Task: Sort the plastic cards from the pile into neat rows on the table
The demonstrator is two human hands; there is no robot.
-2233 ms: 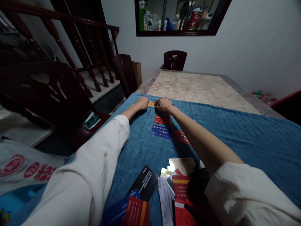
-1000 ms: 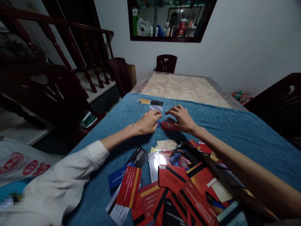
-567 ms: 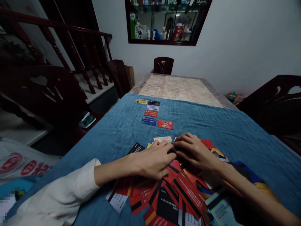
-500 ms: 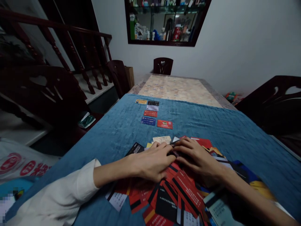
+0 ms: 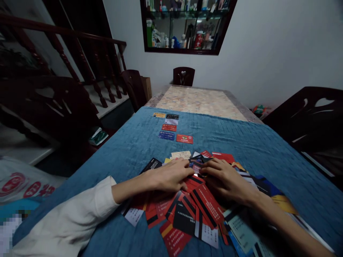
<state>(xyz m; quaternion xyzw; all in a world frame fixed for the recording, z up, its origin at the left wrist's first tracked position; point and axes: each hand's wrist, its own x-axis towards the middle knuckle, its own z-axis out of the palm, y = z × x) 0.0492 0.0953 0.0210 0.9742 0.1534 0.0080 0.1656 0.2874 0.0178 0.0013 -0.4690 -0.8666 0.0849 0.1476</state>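
Observation:
A loose heap of plastic cards, mostly red ones [image 5: 207, 203] with black stripes, lies in front of me on a blue cloth [image 5: 128, 142]. My left hand [image 5: 171, 175] rests palm-down on the heap's left side, fingers stretched toward the middle and thumb apart. Opposite it, my right hand [image 5: 225, 178] lies over the right side with its fingers loosely bent and apart, touching cards near the centre. Between the fingertips a few dark and red cards [image 5: 197, 166] show. A black card [image 5: 184, 216] sits at the near side. Cards under both palms are hidden.
Beyond the heap, several cards are laid out separately, among them a blue card [image 5: 166, 135] and a red card [image 5: 184, 139]. Dark wooden chairs [image 5: 183, 76] stand around the table. A white plastic bag [image 5: 29, 178] is at the left.
My hands have drawn slightly apart, uncovering dark and red cards between the fingertips. The whole view has shifted a little; the separate cards beyond keep their arrangement.

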